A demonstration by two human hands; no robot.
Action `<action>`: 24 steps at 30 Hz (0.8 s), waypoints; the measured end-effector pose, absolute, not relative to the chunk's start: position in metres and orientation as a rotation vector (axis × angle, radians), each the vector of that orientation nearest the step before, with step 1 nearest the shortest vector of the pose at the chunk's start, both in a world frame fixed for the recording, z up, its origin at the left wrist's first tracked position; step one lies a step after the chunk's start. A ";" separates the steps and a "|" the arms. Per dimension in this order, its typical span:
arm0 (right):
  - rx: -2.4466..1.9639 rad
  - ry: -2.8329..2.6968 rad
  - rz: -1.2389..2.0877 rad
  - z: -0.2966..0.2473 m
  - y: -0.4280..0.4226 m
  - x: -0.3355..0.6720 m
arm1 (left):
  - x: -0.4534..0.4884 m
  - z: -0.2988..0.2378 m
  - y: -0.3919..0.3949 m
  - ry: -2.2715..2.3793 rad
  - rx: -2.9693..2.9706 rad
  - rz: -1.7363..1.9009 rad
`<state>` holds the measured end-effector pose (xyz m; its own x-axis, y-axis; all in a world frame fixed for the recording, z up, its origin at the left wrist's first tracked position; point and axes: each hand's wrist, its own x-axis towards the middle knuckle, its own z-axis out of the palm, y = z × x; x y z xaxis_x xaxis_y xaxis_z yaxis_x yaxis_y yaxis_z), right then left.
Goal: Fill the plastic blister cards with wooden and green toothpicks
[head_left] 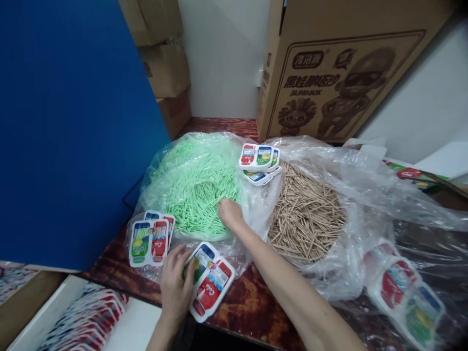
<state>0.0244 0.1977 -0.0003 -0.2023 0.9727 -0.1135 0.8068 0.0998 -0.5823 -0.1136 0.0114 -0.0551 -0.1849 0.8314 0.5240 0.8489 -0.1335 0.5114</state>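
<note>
My left hand (176,282) holds a small printed plastic pack (209,280) by its left side near the table's front edge, fingers closed on it. My right hand (228,213) reaches into a pile of green sticks (197,187) lying in an open clear bag, fingers curled down into the sticks and hidden. To the right, a second pile of plain wooden sticks (305,214) lies in another clear bag. A short stack of the same printed packs (150,239) sits left of my left hand. More packs (259,163) rest between the two piles.
A blue board (69,126) stands at the left. A large printed cardboard box (343,68) stands behind the bags, smaller boxes (164,63) at the back left. A white tray of packs (84,321) sits lower left. Bagged packs (405,292) lie at right on the dark wooden table (252,302).
</note>
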 end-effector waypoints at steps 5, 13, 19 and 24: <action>-1.901 -2.046 0.615 -0.007 0.204 -0.003 | -0.108 -0.074 0.009 -2.149 -1.996 -1.316; -1.959 -2.039 0.633 -0.013 0.207 -0.017 | -0.111 -0.073 0.011 -2.233 -1.966 -1.401; -1.903 -1.989 0.811 -0.014 0.211 -0.015 | -0.110 -0.072 0.011 -2.233 -1.959 -1.435; -1.760 -1.805 1.216 -0.011 0.222 0.004 | -0.111 -0.072 0.009 -2.239 -1.952 -1.442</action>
